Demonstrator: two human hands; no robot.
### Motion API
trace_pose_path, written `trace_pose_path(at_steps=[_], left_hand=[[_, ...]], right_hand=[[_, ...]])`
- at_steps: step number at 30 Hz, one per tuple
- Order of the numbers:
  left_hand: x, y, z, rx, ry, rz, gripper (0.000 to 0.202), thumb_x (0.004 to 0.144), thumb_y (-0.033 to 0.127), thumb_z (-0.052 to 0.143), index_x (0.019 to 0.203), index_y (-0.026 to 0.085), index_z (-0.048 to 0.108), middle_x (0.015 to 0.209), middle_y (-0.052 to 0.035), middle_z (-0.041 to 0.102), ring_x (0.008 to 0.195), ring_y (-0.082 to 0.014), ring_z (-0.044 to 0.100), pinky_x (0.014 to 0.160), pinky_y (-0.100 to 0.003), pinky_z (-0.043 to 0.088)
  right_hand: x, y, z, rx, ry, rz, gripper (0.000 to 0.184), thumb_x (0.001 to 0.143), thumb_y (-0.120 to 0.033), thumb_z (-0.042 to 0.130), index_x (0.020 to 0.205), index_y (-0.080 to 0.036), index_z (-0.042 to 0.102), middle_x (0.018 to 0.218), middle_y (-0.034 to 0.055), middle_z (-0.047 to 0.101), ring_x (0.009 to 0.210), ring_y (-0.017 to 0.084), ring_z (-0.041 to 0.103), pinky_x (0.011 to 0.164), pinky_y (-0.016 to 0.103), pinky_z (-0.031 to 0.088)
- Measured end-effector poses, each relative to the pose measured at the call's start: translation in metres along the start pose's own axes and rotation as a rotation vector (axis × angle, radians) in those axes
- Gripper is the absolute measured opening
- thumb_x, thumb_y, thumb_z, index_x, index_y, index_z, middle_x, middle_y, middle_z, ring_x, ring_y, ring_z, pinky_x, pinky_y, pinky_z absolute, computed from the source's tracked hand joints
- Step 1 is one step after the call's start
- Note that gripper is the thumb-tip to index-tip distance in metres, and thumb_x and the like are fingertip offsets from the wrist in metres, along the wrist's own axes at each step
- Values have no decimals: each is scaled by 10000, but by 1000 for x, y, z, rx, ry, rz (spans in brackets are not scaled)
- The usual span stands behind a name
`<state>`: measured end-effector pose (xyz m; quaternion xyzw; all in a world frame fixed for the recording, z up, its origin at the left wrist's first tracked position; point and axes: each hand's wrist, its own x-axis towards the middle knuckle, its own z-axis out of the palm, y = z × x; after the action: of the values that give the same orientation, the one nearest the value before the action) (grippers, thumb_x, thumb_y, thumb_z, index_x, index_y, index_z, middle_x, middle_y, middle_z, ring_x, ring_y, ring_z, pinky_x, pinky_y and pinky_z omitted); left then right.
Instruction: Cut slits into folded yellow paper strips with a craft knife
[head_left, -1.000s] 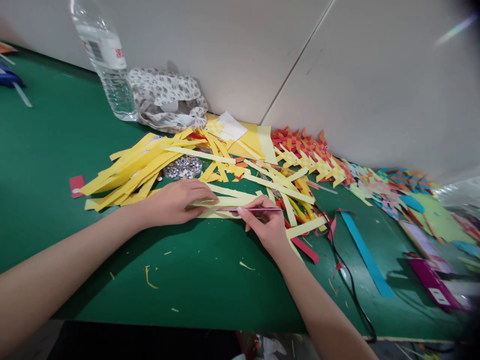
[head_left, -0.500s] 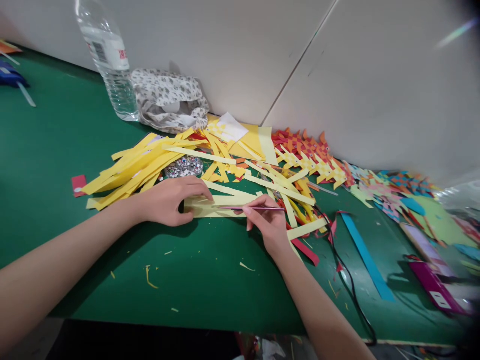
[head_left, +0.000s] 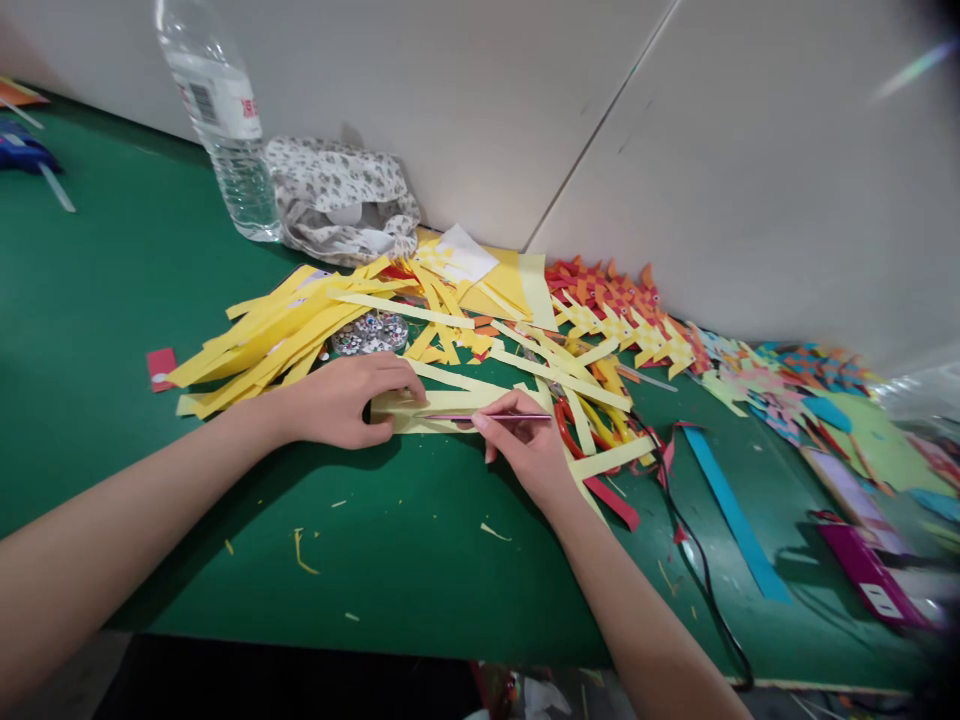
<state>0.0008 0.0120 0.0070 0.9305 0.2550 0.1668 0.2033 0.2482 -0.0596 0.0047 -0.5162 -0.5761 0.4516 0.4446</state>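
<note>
A pale yellow paper piece lies flat on the green table, partly covered by both hands. My left hand rests at its left end, thumb and fingers apart, fingertips touching the paper. Between the thumb and fingers of my right hand is a slim pinkish metallic tool with a pointed tip. Its tip points left over the paper, close to my left fingers; whether it touches cannot be made out. Behind the hands lie loose pale yellow strips and a bundle of brighter yellow strips.
A water bottle and a patterned cloth pouch stand by the wall. Woven paper fish lie at the back right. A black cable, a blue strip and a magenta object are at the right.
My right hand has shifted slightly left with the slim tool, bringing its tip nearer my left fingers. My left hand stays almost in place.
</note>
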Motion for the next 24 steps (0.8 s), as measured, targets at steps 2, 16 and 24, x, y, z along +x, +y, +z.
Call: trace_pose_path(at_steps=[2, 16, 24], left_hand=[[0, 0, 0, -3, -8, -10, 359, 729, 183, 531, 1084, 207, 579, 1100, -52, 630, 1019, -209, 576, 884, -304, 438], [0, -1, 2, -24, -21, -22, 358, 734, 185, 534, 1089, 195, 575, 1106, -56, 623, 1031, -213, 563, 906, -325, 431], [1, -1, 2, -27, -20, -16, 355, 730, 182, 535, 1083, 189, 575, 1102, -61, 625, 1032, -215, 563, 911, -331, 428]], right_hand=[[0, 0, -1, 1, 5, -6, 171, 789, -326, 741, 765, -211, 617, 667, -36, 634, 453, 84, 537, 442, 222, 434], [3, 2, -6, 48, 61, -9, 166, 758, -294, 751, 736, -200, 616, 655, -38, 634, 418, 75, 523, 422, 216, 416], [3, 2, -8, 63, 102, -12, 171, 751, -284, 743, 717, -202, 597, 662, -20, 688, 392, 77, 520, 406, 216, 409]])
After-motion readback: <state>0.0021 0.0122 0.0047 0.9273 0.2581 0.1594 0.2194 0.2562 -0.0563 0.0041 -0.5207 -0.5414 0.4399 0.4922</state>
